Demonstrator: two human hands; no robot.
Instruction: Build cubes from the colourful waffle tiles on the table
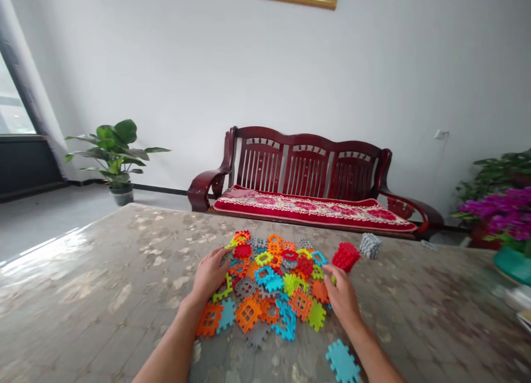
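Note:
Interlocking plastic tiles [265, 275] in orange, blue, green, red and grey lie in a loose, overlapping pile on the table. My left hand [213, 269] rests at the pile's left edge, fingers stretched towards a yellow-green tile [231, 243], thumb apart. At the right edge is my right hand [341, 293], fingers and thumb parted beside an orange tile [319, 291]. A bit of green shows between them; whether they touch it I cannot tell. A blue window-frame tile [319, 258] lies just beyond. One light-blue tile [342, 361] sits apart, near my right forearm.
A red stack of tiles [345, 256] and a grey stack [370, 246] stand beyond my right hand. The patterned table cover [103, 272] spreads around the pile. Behind the table is a wooden bench [307, 167]; purple flowers in a teal pot [513, 265] stand far right.

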